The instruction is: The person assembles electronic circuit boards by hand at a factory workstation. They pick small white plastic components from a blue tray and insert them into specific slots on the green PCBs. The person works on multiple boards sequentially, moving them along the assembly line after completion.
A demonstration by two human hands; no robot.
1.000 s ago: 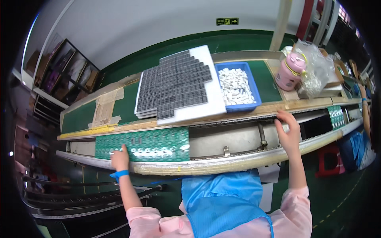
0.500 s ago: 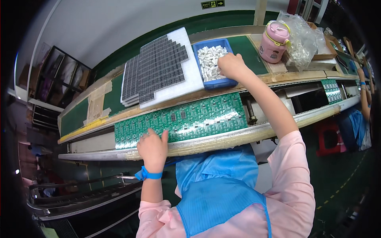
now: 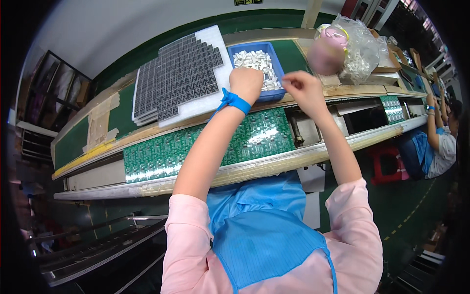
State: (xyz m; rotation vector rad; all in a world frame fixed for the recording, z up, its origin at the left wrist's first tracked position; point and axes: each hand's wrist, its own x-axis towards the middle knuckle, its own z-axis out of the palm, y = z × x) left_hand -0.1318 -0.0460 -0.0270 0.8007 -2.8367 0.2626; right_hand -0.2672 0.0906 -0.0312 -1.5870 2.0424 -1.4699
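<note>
Your left hand [image 3: 246, 84] covers the blue bin [image 3: 275, 60]'s 8 o'clock side, fingers hidden, grip impossible to tell. Your right hand [image 3: 307, 93] curls by its 4 o'clock rim, any hold unclear; white pieces [image 3: 255, 60] lie toward 9 o'clock from those fingertips.

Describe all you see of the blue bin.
The blue bin is a shallow, open rectangular tray, apparently plastic, upright on the bench, right of the white sheet. Small white pieces lie loose inside. The left hand hides its near left part; the right hand is by its right edge. Contact with either is unclear.
</note>
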